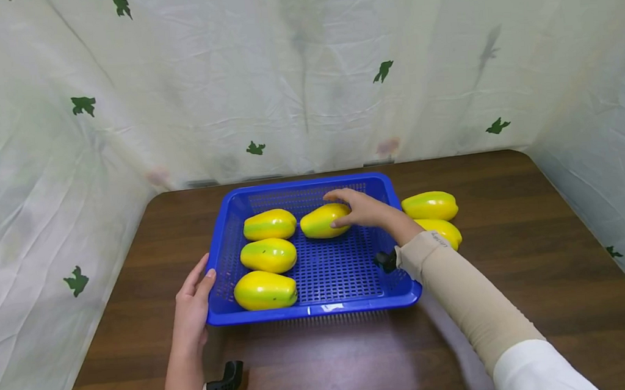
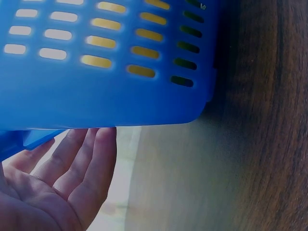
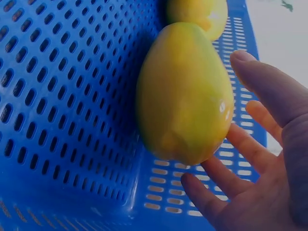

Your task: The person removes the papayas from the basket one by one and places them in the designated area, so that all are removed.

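Right hand [image 1: 363, 208] spread round the right end of one fruit [image 1: 320, 222], centre of the head view; in the right wrist view the thumb stands beside the fruit, fingers fanned near its lower end, so no firm pinch; exact contact hard to tell; fruit's long axis runs left to right in the head view, reaching left from the palm; it lies in the basket [image 1: 313, 311], right of the top fruit in a column of three [image 1: 268, 256], small gap between; left hand [image 1: 190, 302] at the basket's left edge, fingers laid straight against its wall; key relation: a pair [image 1: 430, 206] lies on the table [image 1: 526, 251] at right of frame, just outside the basket, long axes also roughly left to right, lower one partly behind the sleeve [image 1: 463, 293]; right hand nearer.
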`<act>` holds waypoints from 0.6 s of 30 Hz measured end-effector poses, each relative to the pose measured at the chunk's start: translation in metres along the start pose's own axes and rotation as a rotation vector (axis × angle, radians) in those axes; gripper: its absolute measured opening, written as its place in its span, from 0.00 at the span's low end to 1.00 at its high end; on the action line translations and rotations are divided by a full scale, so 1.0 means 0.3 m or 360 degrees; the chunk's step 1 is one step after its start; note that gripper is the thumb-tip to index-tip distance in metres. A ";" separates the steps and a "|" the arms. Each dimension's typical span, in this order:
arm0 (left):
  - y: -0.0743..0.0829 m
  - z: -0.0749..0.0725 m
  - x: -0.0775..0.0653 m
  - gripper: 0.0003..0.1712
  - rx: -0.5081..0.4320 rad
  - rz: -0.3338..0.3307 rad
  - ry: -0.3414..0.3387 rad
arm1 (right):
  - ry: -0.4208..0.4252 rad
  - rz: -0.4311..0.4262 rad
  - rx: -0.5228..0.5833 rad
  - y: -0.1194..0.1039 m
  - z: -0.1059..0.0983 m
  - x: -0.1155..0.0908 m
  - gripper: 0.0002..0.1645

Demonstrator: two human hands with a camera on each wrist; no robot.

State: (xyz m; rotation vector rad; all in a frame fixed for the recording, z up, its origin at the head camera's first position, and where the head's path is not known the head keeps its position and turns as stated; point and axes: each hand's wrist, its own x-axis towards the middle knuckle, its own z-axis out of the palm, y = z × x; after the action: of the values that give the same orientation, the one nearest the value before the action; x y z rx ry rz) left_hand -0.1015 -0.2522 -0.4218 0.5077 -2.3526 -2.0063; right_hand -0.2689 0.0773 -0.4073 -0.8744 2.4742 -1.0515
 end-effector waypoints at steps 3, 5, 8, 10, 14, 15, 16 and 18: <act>0.002 0.000 -0.003 0.32 0.0005 -0.0001 0.0008 | -0.0011 0.0011 -0.0018 0.006 0.003 0.003 0.36; 0.003 0.001 -0.004 0.32 0.0008 -0.0004 0.0009 | -0.0016 0.0017 -0.0046 0.012 0.006 0.006 0.36; 0.005 0.001 -0.007 0.32 -0.0001 -0.0011 0.0009 | -0.0034 0.0019 -0.0095 0.017 0.010 0.010 0.34; 0.007 0.001 -0.009 0.32 -0.0013 -0.0016 0.0006 | -0.0050 0.0030 -0.0117 0.019 0.012 0.012 0.33; 0.009 0.002 -0.009 0.31 -0.0022 -0.0015 0.0005 | -0.0069 0.0068 -0.0137 0.019 0.013 0.014 0.33; 0.009 0.003 -0.008 0.31 -0.0024 -0.0014 0.0005 | -0.0070 0.0074 -0.0141 0.019 0.013 0.014 0.33; 0.010 0.004 -0.008 0.31 -0.0022 -0.0009 0.0005 | -0.0071 0.0082 -0.0143 0.019 0.013 0.014 0.33; 0.010 0.004 -0.008 0.31 -0.0020 -0.0005 0.0005 | -0.0071 0.0086 -0.0144 0.019 0.011 0.013 0.33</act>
State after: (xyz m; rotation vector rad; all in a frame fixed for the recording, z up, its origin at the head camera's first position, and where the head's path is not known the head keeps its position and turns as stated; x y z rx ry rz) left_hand -0.1003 -0.2501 -0.4187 0.5140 -2.3372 -2.0192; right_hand -0.2727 0.0760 -0.4141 -0.8427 2.5104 -0.8988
